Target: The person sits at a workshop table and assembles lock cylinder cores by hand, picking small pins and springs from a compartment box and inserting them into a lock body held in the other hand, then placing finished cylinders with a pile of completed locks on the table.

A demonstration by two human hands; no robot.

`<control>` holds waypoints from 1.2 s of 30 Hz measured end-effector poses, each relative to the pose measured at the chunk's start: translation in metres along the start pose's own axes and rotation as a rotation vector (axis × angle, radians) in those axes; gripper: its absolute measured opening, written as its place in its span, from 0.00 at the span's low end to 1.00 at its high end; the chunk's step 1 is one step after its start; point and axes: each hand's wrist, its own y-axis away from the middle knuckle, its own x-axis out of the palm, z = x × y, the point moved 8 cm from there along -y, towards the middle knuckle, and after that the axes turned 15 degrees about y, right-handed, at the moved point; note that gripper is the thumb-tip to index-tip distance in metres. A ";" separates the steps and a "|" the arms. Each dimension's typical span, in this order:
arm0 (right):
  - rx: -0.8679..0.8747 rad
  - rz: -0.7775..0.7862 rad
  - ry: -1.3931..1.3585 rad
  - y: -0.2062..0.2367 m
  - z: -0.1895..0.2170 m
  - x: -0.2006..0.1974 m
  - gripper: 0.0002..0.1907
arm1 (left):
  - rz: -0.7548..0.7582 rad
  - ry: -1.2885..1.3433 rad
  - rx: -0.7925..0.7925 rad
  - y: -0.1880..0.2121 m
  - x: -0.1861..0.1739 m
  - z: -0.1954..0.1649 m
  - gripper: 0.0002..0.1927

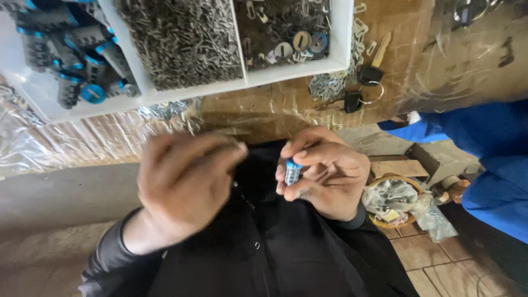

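My right hand (324, 173) is closed around a small metal lock cylinder with a blue end (292, 171), held upright near my chest below the table edge. My left hand (184, 184) hovers beside it to the left, fingers bunched together and blurred; I cannot tell whether they pinch anything. Both hands sit over my black clothing.
A white divided tray (245, 80) on the table holds blue-tipped cylinders (82, 49), a heap of small metal pins (181, 38) and mixed metal parts (286, 33). Keys with black heads (357, 96) lie on the wooden tabletop. Another person's blue sleeve (484, 159) is at right; a basket with plastic bags (393, 201) stands on the floor.
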 end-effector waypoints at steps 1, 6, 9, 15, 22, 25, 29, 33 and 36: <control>-0.002 -0.031 -0.018 0.002 -0.002 -0.005 0.19 | -0.012 0.115 -0.122 0.002 0.004 0.010 0.12; -0.064 -0.011 0.199 0.005 -0.003 -0.018 0.18 | 0.038 0.276 -0.005 0.000 0.033 0.000 0.13; -0.033 -0.043 0.195 0.007 -0.002 -0.022 0.18 | 0.047 0.107 0.108 -0.018 0.034 -0.012 0.13; -0.009 0.010 0.073 0.002 -0.005 -0.008 0.17 | 0.179 0.092 0.193 -0.029 0.022 -0.021 0.14; -0.077 0.027 -0.033 -0.003 -0.005 -0.004 0.20 | 0.042 0.189 0.118 -0.015 0.026 -0.008 0.14; -0.072 0.015 -0.003 -0.004 -0.002 -0.005 0.19 | 0.043 0.091 0.223 -0.025 0.024 -0.018 0.15; 0.050 -0.024 0.014 -0.006 -0.004 -0.008 0.15 | 0.209 0.096 0.136 -0.034 0.023 -0.016 0.16; -0.147 0.118 0.299 -0.010 0.013 -0.005 0.15 | 0.316 0.671 -0.322 -0.018 0.035 0.018 0.13; -0.133 0.160 0.225 -0.007 0.012 -0.010 0.16 | 0.343 0.947 -0.471 -0.003 0.049 0.028 0.12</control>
